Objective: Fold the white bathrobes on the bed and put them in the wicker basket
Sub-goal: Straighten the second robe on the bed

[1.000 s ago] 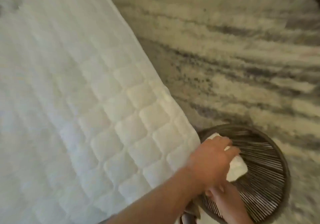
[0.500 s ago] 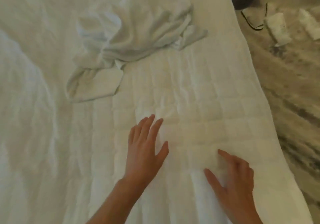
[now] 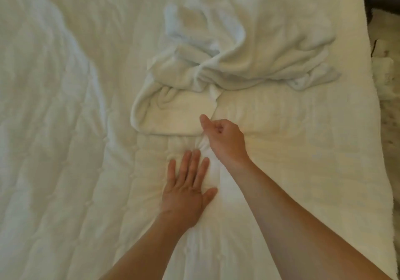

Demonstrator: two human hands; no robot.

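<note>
- Risk 1: the robe [image 3: 233, 48] lies in a crumpled heap on the bed [image 3: 65, 150]. It is twisted at its middle, and 1 flatter part, probably a sleeve, reaches toward me. If that part alone is pulled, I judge the heap would drag along as a knot rather than spread. Any fold made on it would then come out lumpy.
- Risk 2: the robe and the bed cover are both white and soft, and the cover is puckered right by the hands. A grasp made there could take the cover along with the robe and lift both.
- Risk 3: the heap's far side lies near the bed's right edge. A spreading sweep that way could send cloth over the side.
- Risk 4: the basket is not in view, so I cannot judge the carry to it.
- Left hand [image 3: 188, 184]: palm down and flat on the bed, with 4 fingers straight and slightly spread and the thumb out to the side. It holds nothing and lies on the near side of the robe, apart from it.
- Right hand [image 3: 223, 137]: just ahead of the left, with its forearm coming in from the right. The fingers are curled into the palm and I see no cloth in them. The thumb sticks out toward the robe's flat part, at its near corner. I cannot tell whether it touches.
</note>
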